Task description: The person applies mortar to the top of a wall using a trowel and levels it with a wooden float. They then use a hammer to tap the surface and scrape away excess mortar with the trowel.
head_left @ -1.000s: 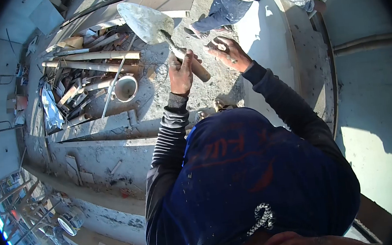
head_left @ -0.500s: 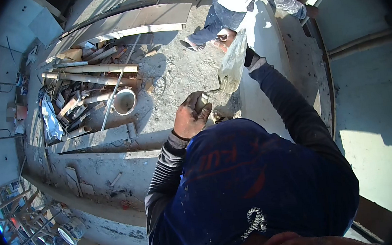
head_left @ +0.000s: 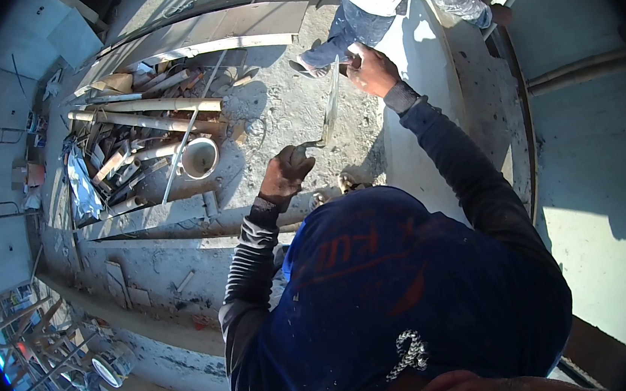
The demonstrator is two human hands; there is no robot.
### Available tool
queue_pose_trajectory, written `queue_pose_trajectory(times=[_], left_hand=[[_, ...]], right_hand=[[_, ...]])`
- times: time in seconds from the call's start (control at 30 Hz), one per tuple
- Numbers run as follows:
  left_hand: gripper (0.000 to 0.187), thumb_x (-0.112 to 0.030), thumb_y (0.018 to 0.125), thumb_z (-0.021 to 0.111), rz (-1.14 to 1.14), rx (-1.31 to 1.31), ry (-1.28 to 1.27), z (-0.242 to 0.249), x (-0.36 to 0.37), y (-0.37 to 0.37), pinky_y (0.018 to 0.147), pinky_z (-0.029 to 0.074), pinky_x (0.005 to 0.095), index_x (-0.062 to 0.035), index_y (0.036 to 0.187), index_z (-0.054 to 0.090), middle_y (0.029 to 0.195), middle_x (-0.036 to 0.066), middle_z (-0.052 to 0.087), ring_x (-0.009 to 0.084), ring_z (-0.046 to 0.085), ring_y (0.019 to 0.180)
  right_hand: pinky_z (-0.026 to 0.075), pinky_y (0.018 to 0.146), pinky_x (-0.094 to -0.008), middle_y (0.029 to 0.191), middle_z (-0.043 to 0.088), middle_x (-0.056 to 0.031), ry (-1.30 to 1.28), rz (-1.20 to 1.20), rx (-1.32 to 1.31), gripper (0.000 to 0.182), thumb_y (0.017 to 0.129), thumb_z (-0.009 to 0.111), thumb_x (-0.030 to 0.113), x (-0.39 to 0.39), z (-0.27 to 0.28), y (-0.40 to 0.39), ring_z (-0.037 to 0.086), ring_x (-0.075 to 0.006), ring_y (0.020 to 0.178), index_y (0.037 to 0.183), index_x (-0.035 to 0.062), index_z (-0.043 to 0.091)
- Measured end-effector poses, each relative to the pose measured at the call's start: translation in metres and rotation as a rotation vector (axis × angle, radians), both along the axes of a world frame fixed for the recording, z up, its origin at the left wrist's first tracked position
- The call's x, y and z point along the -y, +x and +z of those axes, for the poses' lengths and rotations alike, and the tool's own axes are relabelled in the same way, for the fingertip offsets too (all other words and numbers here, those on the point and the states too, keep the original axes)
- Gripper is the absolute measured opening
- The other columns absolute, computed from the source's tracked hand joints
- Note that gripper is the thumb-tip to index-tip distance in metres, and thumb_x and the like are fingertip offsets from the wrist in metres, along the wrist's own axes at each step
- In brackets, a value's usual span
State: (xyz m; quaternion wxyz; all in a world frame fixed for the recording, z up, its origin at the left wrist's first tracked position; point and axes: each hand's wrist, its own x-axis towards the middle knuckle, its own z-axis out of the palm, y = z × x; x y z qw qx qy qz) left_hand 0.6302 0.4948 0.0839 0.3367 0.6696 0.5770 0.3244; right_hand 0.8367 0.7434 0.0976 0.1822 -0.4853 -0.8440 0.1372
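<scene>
My left hand (head_left: 287, 175) is wrapped around the handle of a trowel (head_left: 332, 107). Its blade is turned nearly edge-on to me and points away, toward the top of the view. My right hand (head_left: 374, 73) is raised to the right of the blade's tip, fingers curled in close to it. A small pale patch shows at those fingers, and I cannot tell what they hold. Beneath both hands lies the dusty, mortar-spattered floor (head_left: 289, 107).
A person (head_left: 374, 8) in paint-spattered clothes stands just beyond my right hand. On the left, bamboo poles (head_left: 148, 125) and wood scraps surround a whitish bucket (head_left: 199, 158). A pale slab (head_left: 421, 140) runs along my right, near a wall (head_left: 594, 138).
The trowel has swung left and its blade has turned from broad face to edge. My left hand has shifted left and down; my right hand has come out from behind the blade.
</scene>
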Motion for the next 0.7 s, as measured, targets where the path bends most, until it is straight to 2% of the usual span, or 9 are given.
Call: queue_pose_trajectory(times=[0.17, 0.27, 0.4, 0.47, 0.53, 0.6, 0.63, 0.67, 0.7], left_hand=[[0.029, -0.011, 0.086, 0.067, 0.067, 0.881, -0.373, -0.037, 0.008, -0.010, 0.061, 0.049, 0.0241, 0.0000, 0.109, 0.053, 0.098, 0.013, 0.065, 0.0176, 0.065, 0.076], [0.049, -0.006, 0.092, 0.061, -0.351, 1.698, -0.357, -0.054, 0.013, 0.013, 0.079, 0.052, 0.0227, -0.0053, 0.135, 0.038, 0.128, 0.019, 0.052, 0.0262, 0.056, 0.119], [0.055, -0.011, 0.093, 0.060, -0.202, 0.845, -0.301, -0.059, 0.015, -0.003, 0.076, 0.053, 0.0225, -0.0121, 0.142, 0.035, 0.129, 0.025, 0.051, 0.0291, 0.058, 0.116], [0.052, -0.017, 0.097, 0.054, -0.135, 1.614, -0.568, -0.078, 0.017, -0.008, 0.073, 0.054, 0.0230, -0.0133, 0.145, 0.035, 0.133, 0.033, 0.045, 0.0304, 0.059, 0.115], [0.048, -0.025, 0.099, 0.049, -0.133, 1.203, -0.452, -0.067, 0.012, -0.010, 0.071, 0.055, 0.0225, -0.0129, 0.144, 0.037, 0.134, 0.038, 0.041, 0.0299, 0.061, 0.111], [0.053, 0.001, 0.088, 0.061, -0.187, 1.990, -0.719, -0.078, 0.011, -0.018, 0.087, 0.054, 0.0327, -0.0004, 0.135, 0.036, 0.130, 0.022, 0.050, 0.0336, 0.059, 0.114], [0.050, -0.009, 0.088, 0.064, -0.155, 1.917, -0.715, -0.083, 0.010, -0.021, 0.083, 0.054, 0.0313, -0.0027, 0.132, 0.043, 0.117, 0.021, 0.060, 0.0337, 0.061, 0.111], [0.050, -0.009, 0.088, 0.064, -0.153, 1.919, -0.716, -0.082, 0.010, -0.024, 0.083, 0.054, 0.0313, -0.0027, 0.132, 0.043, 0.117, 0.021, 0.060, 0.0337, 0.061, 0.111], [0.048, -0.014, 0.088, 0.065, -0.080, 1.198, -0.596, -0.081, 0.008, -0.026, 0.081, 0.054, 0.0315, -0.0038, 0.131, 0.047, 0.110, 0.020, 0.063, 0.0339, 0.061, 0.111]], right_hand=[[0.051, 0.069, -0.0345, 0.079, 0.064, -0.0079, -0.132, 0.110, -0.229, 0.038, 0.080, 0.071, 0.024, 0.002, 0.005, 0.002, 0.064, -0.0233, 0.074, 0.107, 0.0034, 0.053], [0.051, 0.067, -0.0345, 0.078, 0.064, -0.0074, -0.146, 0.186, -0.254, 0.040, 0.082, 0.071, 0.027, -0.006, -0.018, 0.002, 0.064, -0.0208, 0.071, 0.108, 0.0030, 0.052], [0.049, 0.058, -0.0284, 0.079, 0.062, -0.0041, -0.620, 0.136, -0.990, 0.032, 0.087, 0.065, 0.015, -0.073, -0.144, 0.001, 0.061, -0.0136, 0.067, 0.113, 0.0042, 0.050], [0.048, 0.057, -0.0267, 0.077, 0.057, -0.0034, -0.238, 0.182, -0.302, 0.032, 0.088, 0.063, 0.011, -0.043, -0.092, 0.007, 0.060, -0.0123, 0.071, 0.117, 0.0045, 0.049], [0.047, 0.060, -0.0271, 0.076, 0.054, -0.0032, -0.485, 0.202, -0.468, 0.040, 0.088, 0.063, 0.010, -0.035, -0.083, 0.015, 0.058, -0.0137, 0.070, 0.124, 0.0037, 0.047], [0.050, 0.079, -0.0384, 0.090, 0.066, -0.0079, -0.715, 0.167, -0.873, 0.071, 0.077, 0.073, 0.032, -0.032, -0.094, 0.018, 0.063, -0.0266, 0.087, 0.134, 0.0020, 0.043], [0.049, 0.076, -0.0389, 0.087, 0.065, -0.0086, -0.194, 0.094, -0.217, 0.072, 0.077, 0.073, 0.031, -0.014, -0.065, 0.006, 0.062, -0.0268, 0.083, 0.135, 0.0024, 0.042], [0.049, 0.076, -0.0389, 0.087, 0.065, -0.0086, -0.196, 0.094, -0.215, 0.072, 0.077, 0.073, 0.031, -0.005, -0.048, 0.003, 0.062, -0.0268, 0.083, 0.135, 0.0024, 0.042], [0.049, 0.077, -0.0393, 0.088, 0.065, -0.0096, -0.229, 0.080, -0.194, 0.071, 0.077, 0.073, 0.031, 0.001, -0.035, 0.003, 0.062, -0.0270, 0.083, 0.134, 0.0024, 0.042]])
